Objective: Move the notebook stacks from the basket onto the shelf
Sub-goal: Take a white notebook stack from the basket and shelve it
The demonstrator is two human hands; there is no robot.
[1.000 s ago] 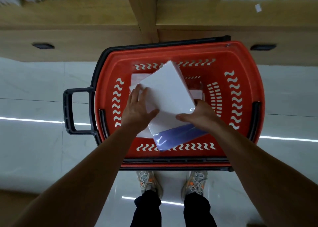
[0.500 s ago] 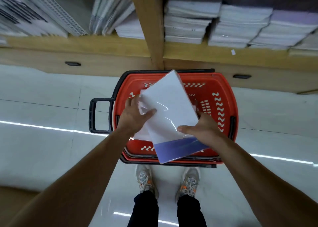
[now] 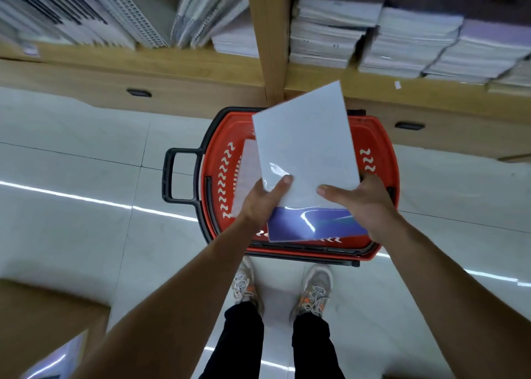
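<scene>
A shrink-wrapped notebook stack [image 3: 307, 154], white on top with a purple near edge, is held up above the red basket [image 3: 218, 177]. My left hand [image 3: 263, 203] grips its near left corner, thumb on top. My right hand [image 3: 362, 203] grips the near right side, thumb across the top. More white notebooks [image 3: 247, 171] lie inside the basket, partly hidden under the lifted stack. The wooden shelf [image 3: 201, 59] runs across the top of the view, just beyond the basket.
The shelf holds upright spiral notebooks [image 3: 120, 13] on the left and flat piles [image 3: 402, 42] on the right, split by a wooden divider [image 3: 267, 42]. The basket's black handle [image 3: 175, 174] juts left. My feet [image 3: 281, 289] stand on the tiled floor. A box [image 3: 43, 335] sits lower left.
Both hands have lifted the stack out of the basket and toward the shelf. My view has tilted up, so more of the shelf shows.
</scene>
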